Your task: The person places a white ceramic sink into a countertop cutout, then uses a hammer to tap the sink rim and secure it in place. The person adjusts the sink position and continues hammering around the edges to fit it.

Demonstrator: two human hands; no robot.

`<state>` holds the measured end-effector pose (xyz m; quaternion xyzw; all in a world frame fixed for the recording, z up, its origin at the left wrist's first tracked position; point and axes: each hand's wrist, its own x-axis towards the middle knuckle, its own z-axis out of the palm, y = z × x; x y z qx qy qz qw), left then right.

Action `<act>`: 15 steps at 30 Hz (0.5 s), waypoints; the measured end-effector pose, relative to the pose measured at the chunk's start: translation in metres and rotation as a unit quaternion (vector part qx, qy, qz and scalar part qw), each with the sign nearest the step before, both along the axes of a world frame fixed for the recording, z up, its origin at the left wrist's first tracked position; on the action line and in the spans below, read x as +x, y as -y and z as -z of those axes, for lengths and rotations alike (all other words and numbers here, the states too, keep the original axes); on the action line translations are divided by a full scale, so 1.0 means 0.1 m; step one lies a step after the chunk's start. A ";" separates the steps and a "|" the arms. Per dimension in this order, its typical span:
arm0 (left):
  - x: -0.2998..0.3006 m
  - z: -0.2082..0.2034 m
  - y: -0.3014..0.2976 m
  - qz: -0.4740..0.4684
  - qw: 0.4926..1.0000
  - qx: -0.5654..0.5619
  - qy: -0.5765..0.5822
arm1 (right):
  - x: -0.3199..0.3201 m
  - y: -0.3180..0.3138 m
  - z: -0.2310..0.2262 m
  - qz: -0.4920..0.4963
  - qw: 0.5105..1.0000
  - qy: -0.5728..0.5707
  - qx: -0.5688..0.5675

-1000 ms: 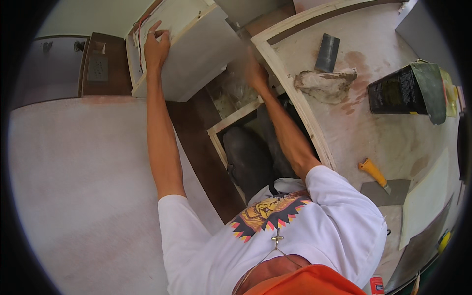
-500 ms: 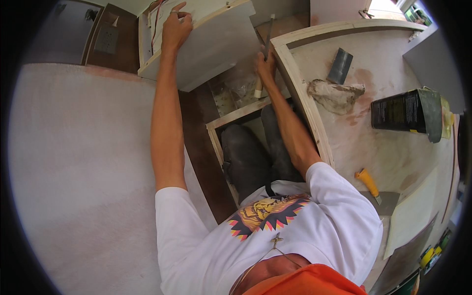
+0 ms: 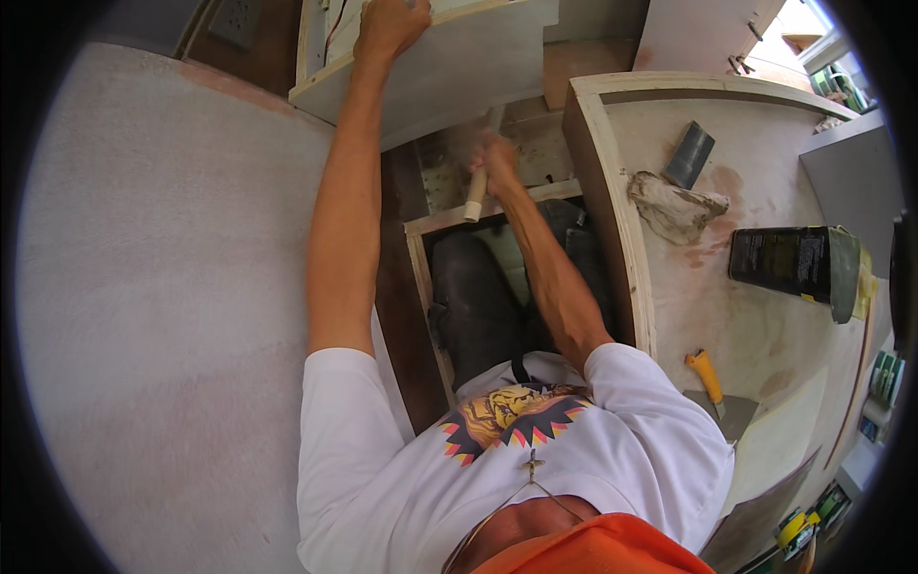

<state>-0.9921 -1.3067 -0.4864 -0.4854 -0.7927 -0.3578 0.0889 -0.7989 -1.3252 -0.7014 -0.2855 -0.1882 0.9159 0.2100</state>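
My left hand (image 3: 392, 27) rests at the top edge of a white wooden box (image 3: 459, 72), by its pale timber rim. The picture's upper edge cuts off part of its fingers, so their grip is unclear. My right hand (image 3: 494, 163) is closed around a tool with a pale wooden handle (image 3: 474, 198). The handle's end points back toward me, over the near frame. Motion blurs the hand, and the tool's far end lies near the white box's lower side; I cannot make out its kind.
Timber framing (image 3: 612, 206) surrounds my legs. On the dusty board at right lie a dark flat block (image 3: 688, 153), a dirty cloth (image 3: 674, 206), a black can (image 3: 779, 266) and a yellow-handled scraper (image 3: 705, 376). A broad pale panel (image 3: 182, 287) spans the left.
My right hand has swung left with the tool, from beside the right-hand frame to below the white box. The whole view has shifted, and my left hand stays at the box's edge.
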 end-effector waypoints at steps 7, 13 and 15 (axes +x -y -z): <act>0.07 -0.05 -0.04 0.001 1.000 -0.011 -0.003 | -0.14 0.16 0.24 -0.034 0.998 -0.001 0.049; 0.06 0.02 -0.02 -0.009 0.998 0.001 -0.066 | -0.19 0.34 0.24 -0.036 0.994 0.000 0.103; 0.09 -0.08 -0.09 -0.009 0.999 0.001 -0.044 | -0.23 0.17 0.24 -0.046 0.993 -0.008 0.105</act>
